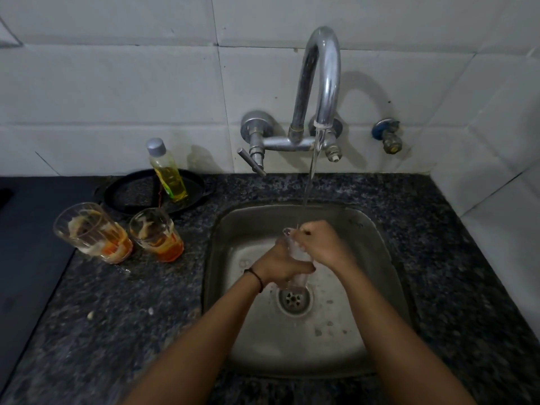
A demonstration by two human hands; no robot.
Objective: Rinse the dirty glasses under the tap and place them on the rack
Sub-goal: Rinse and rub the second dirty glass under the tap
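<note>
A clear glass (298, 280) is held upright over the steel sink (380, 238), under a thin stream of water from the chrome tap (321, 83). My left hand (280, 266) wraps around the glass's side. My right hand (321, 244) sits at its rim, fingers curled at the mouth; most of the glass is hidden by both hands. Two dirty glasses stand on the counter left of the sink, one larger (90, 232) and one smaller (156, 233), both smeared with orange and cream residue. No rack is in view.
A bottle of yellow dish liquid (166, 171) stands on a round black pan (131, 197) behind the dirty glasses. The sink drain (293, 299) lies below the hands. The speckled granite counter (117, 317) carries a few crumbs. A dark stovetop edge (26, 258) lies at far left.
</note>
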